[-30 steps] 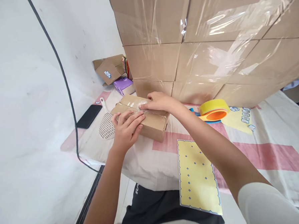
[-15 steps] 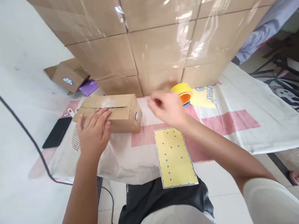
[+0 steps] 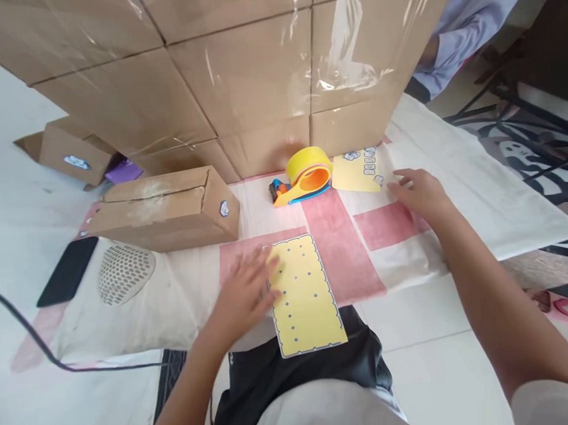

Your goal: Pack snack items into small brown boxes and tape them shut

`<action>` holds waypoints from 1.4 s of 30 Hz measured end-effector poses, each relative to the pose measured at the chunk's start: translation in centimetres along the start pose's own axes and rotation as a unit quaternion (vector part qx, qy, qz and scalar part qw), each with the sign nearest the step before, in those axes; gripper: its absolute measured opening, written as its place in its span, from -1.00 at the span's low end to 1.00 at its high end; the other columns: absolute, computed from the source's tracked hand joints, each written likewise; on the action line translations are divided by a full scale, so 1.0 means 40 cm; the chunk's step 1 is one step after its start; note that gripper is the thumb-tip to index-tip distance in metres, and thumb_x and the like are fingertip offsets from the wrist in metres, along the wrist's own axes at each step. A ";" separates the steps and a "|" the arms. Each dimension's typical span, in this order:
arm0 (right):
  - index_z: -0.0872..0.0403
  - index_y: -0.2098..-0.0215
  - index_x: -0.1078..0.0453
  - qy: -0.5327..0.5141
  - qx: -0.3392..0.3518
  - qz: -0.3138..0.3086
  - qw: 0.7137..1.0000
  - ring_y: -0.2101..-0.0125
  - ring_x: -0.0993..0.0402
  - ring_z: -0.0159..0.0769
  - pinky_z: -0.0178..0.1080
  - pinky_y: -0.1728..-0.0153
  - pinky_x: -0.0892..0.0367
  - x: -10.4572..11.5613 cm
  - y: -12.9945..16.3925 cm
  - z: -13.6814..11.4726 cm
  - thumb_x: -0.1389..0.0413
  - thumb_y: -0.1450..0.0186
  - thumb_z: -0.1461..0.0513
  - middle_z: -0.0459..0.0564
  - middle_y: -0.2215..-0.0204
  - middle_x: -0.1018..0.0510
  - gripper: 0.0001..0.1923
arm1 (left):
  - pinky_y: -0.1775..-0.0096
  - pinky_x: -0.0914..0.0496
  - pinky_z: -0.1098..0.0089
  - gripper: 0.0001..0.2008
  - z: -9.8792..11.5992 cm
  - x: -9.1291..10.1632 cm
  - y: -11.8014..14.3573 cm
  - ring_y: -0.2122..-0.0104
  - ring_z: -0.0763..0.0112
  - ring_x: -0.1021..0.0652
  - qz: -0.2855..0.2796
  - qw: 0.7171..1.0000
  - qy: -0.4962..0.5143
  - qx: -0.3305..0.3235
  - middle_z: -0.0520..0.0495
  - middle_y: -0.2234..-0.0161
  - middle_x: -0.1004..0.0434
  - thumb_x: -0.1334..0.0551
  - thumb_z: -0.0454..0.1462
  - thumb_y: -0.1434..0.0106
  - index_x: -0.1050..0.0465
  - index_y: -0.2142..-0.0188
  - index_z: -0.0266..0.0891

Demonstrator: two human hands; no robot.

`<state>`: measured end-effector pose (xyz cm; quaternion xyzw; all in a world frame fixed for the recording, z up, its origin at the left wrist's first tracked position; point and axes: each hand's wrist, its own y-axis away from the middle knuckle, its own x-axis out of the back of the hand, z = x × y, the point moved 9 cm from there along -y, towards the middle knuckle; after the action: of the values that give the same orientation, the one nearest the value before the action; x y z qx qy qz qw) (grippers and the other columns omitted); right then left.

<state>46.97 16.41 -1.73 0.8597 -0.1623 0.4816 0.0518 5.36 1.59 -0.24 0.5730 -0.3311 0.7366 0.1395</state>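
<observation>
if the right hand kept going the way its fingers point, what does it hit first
Most likely the small yellow sticker sheet: the right hand lies flat on the cloth, fingers pointing left at the sheet's near corner. Past it sits the tape dispenser. Contact can't be judged.
</observation>
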 end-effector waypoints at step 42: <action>0.00 0.15 -0.43 -0.333 0.422 -0.121 0.835 0.43 -0.44 -0.40 -0.28 0.36 -0.42 -0.075 0.454 -0.627 -0.17 -0.36 0.31 -0.09 0.31 -0.62 -0.88 | 0.18 -0.57 0.37 -0.88 -0.075 0.059 -0.089 0.24 0.36 -0.66 0.165 0.795 0.511 0.284 -0.03 0.26 -0.67 -0.30 -0.21 -0.33 -0.64 0.23 -0.10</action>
<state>19.21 6.14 7.82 0.9194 0.1542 0.1778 -0.3152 4.46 5.79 2.76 0.0643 -0.0769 0.9950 -0.0041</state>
